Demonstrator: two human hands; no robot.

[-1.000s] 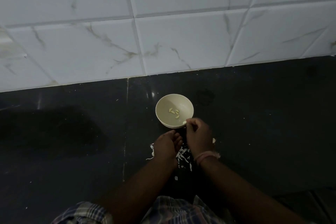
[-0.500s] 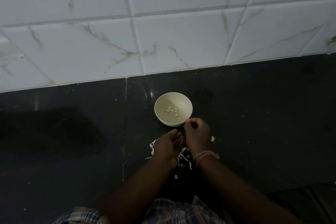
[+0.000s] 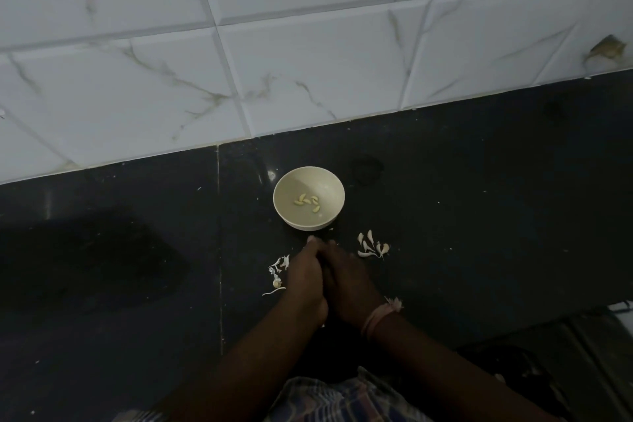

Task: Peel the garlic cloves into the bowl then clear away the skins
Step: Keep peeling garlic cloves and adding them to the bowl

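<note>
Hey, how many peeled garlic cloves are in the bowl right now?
4 cloves, clustered at the bottom of the bowl: one at the left, one just above it, one at the right, one at the lower right. They are small, so another may be hidden among them.

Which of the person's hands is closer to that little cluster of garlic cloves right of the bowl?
Right. The right hand lies just left of the garlic cloves; the left hand sits beyond it, farther away.

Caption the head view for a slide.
Both hands, left and right, together before a bowl of peeled garlic cloves; skins scattered around.
</note>
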